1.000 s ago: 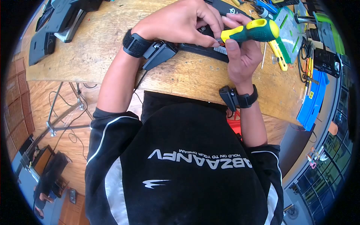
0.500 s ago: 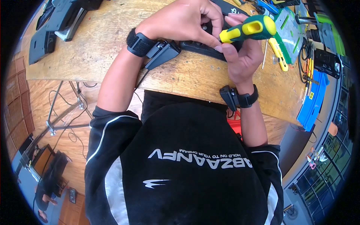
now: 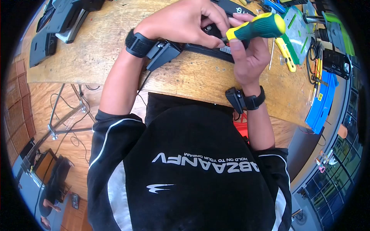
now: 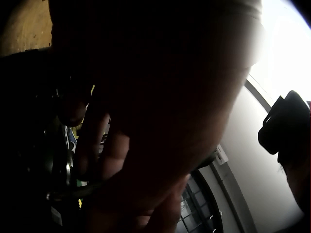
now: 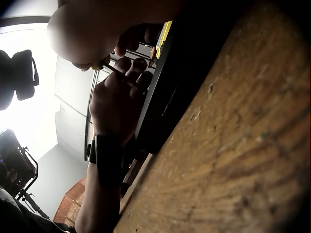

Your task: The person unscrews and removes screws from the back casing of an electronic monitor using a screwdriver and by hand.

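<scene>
My right hand [image 3: 252,57] holds a green and yellow screwdriver [image 3: 266,27] by its handle, thumb in front and fingers behind. Its thin shaft [image 5: 119,74] runs down toward a black, flat-sided device [image 3: 210,51] on the wooden table. From the other side my left hand [image 3: 189,23] reaches over the device, thumb and forefinger pinching around the shaft near the handle's collar. A small barcode label [image 3: 225,49] shows on the device just below the left thumb. The screwdriver's tip is hidden by the fingers. The left wrist view is mostly dark.
A yellow utility knife [image 3: 285,54] and a green-edged board [image 3: 296,34] lie to the right. Beyond them are cables, a black box [image 3: 336,63] and a blue tray [image 3: 322,104]. Black equipment [image 3: 58,27] stands at the far left. A person is in the background, lower left.
The screwdriver handle has turned about its axis, its yellow window rotating out of sight, and has tilted slightly. My left hand shifted right, then back left a little. The device stays in place.
</scene>
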`<state>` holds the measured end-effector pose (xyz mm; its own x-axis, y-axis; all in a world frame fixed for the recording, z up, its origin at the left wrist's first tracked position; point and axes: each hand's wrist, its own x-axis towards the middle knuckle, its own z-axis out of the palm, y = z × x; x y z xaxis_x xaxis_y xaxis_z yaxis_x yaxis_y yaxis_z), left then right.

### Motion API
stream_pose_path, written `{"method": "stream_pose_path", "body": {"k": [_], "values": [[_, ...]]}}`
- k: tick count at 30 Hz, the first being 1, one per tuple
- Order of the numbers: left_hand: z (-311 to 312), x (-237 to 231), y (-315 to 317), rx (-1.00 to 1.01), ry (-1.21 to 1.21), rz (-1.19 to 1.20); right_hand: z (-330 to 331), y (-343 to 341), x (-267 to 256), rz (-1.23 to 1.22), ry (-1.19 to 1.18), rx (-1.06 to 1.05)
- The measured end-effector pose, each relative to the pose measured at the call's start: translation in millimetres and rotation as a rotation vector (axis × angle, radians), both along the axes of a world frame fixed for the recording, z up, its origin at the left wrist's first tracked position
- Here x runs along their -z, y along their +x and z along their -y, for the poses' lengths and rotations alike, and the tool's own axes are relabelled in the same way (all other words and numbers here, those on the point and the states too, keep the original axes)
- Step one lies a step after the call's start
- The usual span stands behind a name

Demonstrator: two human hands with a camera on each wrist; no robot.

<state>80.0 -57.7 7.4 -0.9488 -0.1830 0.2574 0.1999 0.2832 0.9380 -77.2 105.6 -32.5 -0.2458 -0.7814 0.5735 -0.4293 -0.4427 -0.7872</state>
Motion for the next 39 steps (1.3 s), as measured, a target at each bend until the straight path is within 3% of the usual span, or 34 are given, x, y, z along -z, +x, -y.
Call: {"method": "stream_pose_path", "body": {"k": [3, 5, 6, 7, 9, 10, 14, 19, 23, 26, 27, 32, 39], "values": [[1.3, 16.4, -6.4, 0.029, 0.125, -0.052, 0.5, -1.9, -6.7, -0.079, -0.049, -0.031], [0.6, 17.2, -9.9, 0.023, 0.060, -0.148, 1.9, 1.0, -2.8, -0.045, -0.057, -0.032], [-4.2, -5.6, -3.6, -0.040, -0.012, 0.039, 1.9, 0.6, -2.6, -0.067, -0.051, -0.016], [-3.0, -2.9, -3.8, -0.040, -0.013, 0.039, 1.7, 0.0, -2.3, -0.090, -0.045, 0.001], [0.0, 4.6, -5.4, -0.044, -0.137, -0.144, 1.1, 0.1, -0.5, -0.043, -0.039, 0.003], [2.7, 4.9, -3.6, -0.051, -0.166, -0.125, 1.3, -1.0, -1.1, -0.055, -0.038, 0.018], [5.6, 5.2, 0.8, -0.033, -0.171, -0.104, 1.8, 0.0, -4.2, -0.081, -0.045, 0.044], [-1.8, -13.8, 6.8, -0.040, -0.367, -0.051, 1.6, -1.0, -2.9, -0.080, -0.040, 0.054], [-1.1, -2.5, 3.0, -0.050, -0.344, -0.019, 0.9, 1.1, -7.9, -0.070, -0.036, 0.148], [-5.8, 13.5, 2.2, -0.177, -0.582, -0.012, 0.7, -0.6, -10.7, 0.114, -0.029, 0.249], [-5.5, 14.6, 2.3, -0.187, -0.585, -0.010, -0.7, -6.4, -14.3, 0.077, -0.028, 0.286], [-7.0, 13.8, 4.4, -0.161, -0.584, 0.005, -15.8, -46.1, -21.7, 0.412, -0.125, 0.432], [-6.0, 16.9, 1.8, -0.177, -0.612, -0.050, -59.4, -79.9, -1.0, 0.472, -0.021, 0.621]]}}
